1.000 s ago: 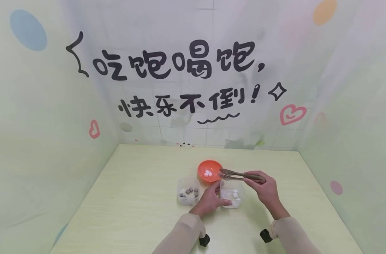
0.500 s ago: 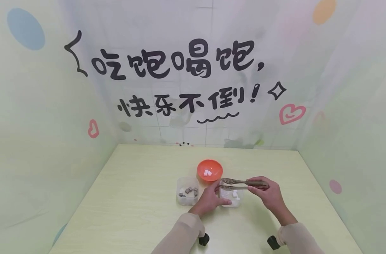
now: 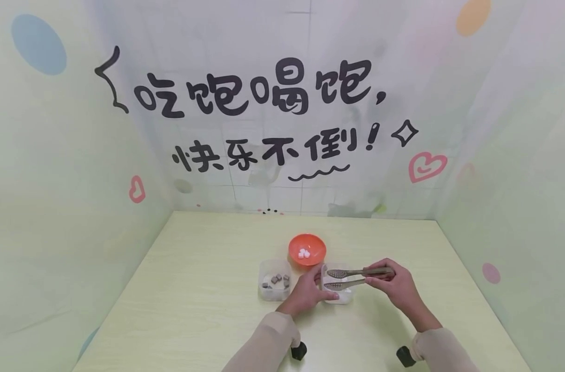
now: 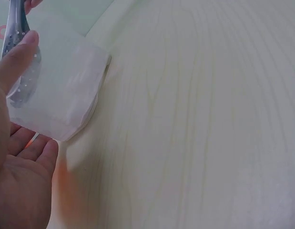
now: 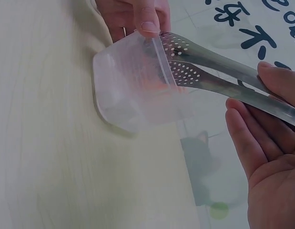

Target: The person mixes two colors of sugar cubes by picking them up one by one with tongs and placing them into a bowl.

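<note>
The right hand (image 3: 397, 283) grips the tongs (image 3: 345, 273), arms parted; the left hand (image 3: 308, 292) holds the clear container (image 3: 346, 299), lower centre-right. The tongs have shifted from beside the orange bowl (image 3: 316, 249), centre, over this container, seemingly bringing its contents within reach. White pieces (image 3: 304, 253) lie in the bowl.

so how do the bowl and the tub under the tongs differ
The bowl is orange, while the tub is see-through. The bowl is round; the tub is squarish with rounded corners. The tongs are over the tub, not the bowl. Both are open-topped.
</note>
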### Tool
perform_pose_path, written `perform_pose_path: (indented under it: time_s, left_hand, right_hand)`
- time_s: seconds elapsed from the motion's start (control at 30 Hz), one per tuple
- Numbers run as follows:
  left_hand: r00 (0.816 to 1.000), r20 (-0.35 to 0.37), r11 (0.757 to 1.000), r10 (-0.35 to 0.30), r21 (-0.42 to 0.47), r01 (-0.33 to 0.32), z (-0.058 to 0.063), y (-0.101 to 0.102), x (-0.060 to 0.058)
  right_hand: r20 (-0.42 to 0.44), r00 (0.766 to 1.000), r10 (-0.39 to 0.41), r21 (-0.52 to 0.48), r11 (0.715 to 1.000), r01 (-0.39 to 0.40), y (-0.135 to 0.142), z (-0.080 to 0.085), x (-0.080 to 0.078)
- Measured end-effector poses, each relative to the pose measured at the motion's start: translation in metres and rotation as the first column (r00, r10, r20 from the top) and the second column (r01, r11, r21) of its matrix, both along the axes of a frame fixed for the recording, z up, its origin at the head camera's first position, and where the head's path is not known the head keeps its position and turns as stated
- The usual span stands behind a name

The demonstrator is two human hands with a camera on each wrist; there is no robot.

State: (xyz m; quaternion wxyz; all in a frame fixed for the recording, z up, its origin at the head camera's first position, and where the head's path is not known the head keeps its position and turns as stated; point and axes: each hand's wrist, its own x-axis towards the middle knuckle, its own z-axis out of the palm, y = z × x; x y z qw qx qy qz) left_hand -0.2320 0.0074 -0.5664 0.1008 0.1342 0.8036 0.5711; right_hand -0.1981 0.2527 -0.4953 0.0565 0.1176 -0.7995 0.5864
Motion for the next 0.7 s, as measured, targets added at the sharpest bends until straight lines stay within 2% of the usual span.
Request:
perform_pose_path:
  time_s: [0.2, 0.3, 0.5, 0.7]
  left_hand:
    - [1.000, 0.000, 1.000, -0.003, 0.003, 0.003, 0.001, 0.000, 0.000]
    - [1.000, 0.003, 1.000, -0.006, 0.009, 0.005, 0.002, -0.001, 0.001]
    - [1.000, 0.002, 1.000, -0.005, 0.009, 0.005, 0.003, -0.001, 0.002]
    - [1.000, 0.011, 1.000, -0.002, 0.000, 0.002, 0.003, -0.001, 0.002]
  right_hand:
    - [0.046, 0.997, 0.059, 0.040, 0.997, -0.061, 0.003, -0.002, -0.002]
    - [0.083, 0.994, 0.064, 0.114, 0.991, -0.073, 0.006, 0.001, -0.004]
    - [0.102, 0.993, 0.061, 0.302, 0.949, -0.089, 0.010, 0.011, -0.008]
    - [0.081, 0.992, 0.097, 0.374, 0.919, -0.121, 0.012, 0.018, -0.010]
